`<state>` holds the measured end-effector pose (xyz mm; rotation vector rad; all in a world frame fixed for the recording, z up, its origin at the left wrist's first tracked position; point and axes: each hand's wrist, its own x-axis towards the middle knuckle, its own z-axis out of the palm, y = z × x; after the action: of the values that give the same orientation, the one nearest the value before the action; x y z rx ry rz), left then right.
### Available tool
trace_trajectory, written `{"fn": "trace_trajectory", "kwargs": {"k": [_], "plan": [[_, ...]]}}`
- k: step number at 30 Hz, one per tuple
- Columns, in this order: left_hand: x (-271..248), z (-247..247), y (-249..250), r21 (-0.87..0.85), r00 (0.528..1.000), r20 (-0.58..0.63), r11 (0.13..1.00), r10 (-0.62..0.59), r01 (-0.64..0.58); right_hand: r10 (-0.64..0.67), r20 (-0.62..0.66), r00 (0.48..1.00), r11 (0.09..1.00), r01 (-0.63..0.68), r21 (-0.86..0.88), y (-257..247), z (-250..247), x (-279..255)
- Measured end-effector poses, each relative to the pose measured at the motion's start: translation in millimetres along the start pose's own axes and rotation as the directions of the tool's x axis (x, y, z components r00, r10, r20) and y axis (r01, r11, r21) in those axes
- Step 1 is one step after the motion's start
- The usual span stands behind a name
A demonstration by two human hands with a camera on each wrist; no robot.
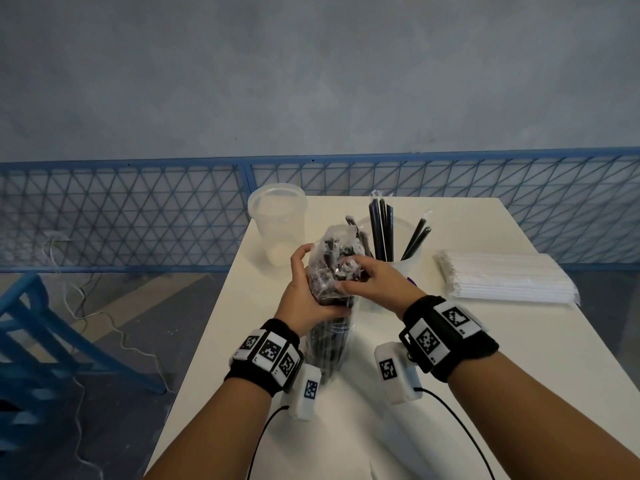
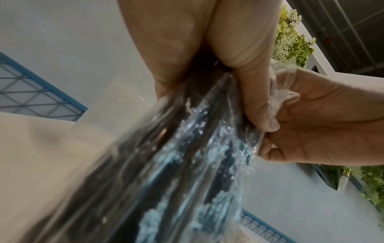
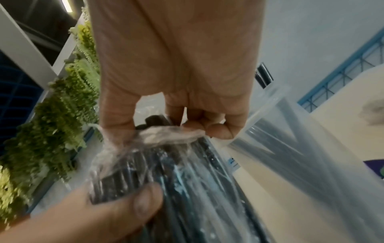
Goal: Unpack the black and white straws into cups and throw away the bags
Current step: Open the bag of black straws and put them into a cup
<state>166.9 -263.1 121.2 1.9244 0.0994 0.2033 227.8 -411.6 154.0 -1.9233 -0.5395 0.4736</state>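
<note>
Grey wall and a blue mesh fence stood behind the pale bench [image 1: 467, 393], where the job looked under way but well short of done. One cup [image 1: 408, 268] at the far middle already held a handful of black straws [image 1: 382, 230] standing upright, while a second cup [image 1: 277, 216] near the far left corner held no straws (only something pale and round at its bottom). The left hand [image 1: 304, 296] was wrapped round the bag of black straws [image 1: 329, 306], which stood upright on the bench just in front of the filled cup. The right hand [image 1: 374, 278] pinched the crumpled plastic at the bag's open top, fingers curled into it. Most black straws were still inside, I judged. The pack of white straws [image 1: 502, 278] lay flat to the right, apparently untouched, and no bag had been thrown away that I could see.
</note>
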Motion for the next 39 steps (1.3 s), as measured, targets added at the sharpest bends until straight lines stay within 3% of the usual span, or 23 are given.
{"fn": "trace_trajectory", "kwargs": {"k": [8, 12, 17, 25, 31, 39], "plan": [[7.6, -5.1, -3.1, 0.021, 0.998, 0.062, 0.999, -0.028, 0.026, -0.038, -0.051, 0.998, 0.999, 0.037, -0.032, 7.4, 5.6, 6.6], [13.0, -4.6, -7.0, 0.009, 0.997, 0.061, 0.999, -0.037, 0.036, -0.039, -0.249, 0.968, 0.997, 0.053, 0.050, 10.9, 16.0, 4.1], [15.9, -0.9, -6.4, -0.010, 0.998, 0.021, 0.998, -0.054, 0.055, -0.100, -0.391, 0.915, 0.994, 0.079, -0.070, 7.1, 16.1, 10.8], [11.9, -0.5, -6.1, 0.083, 0.998, 0.049, 0.996, -0.028, 0.024, -0.215, -0.313, 0.925, 0.930, 0.096, -0.354, 5.6, 9.9, 7.0], [12.6, 1.6, -2.6, 0.122, 0.997, 0.082, 0.992, -0.006, -0.004, -0.255, -0.235, 0.938, 0.919, 0.159, -0.360, 3.0, 4.4, -0.7], [14.8, -0.3, -4.9, 0.143, 0.998, 0.051, 0.989, -0.035, 0.027, -0.375, -0.459, 0.806, 0.890, 0.176, -0.420, -26.3, -20.3, 8.8]]}}
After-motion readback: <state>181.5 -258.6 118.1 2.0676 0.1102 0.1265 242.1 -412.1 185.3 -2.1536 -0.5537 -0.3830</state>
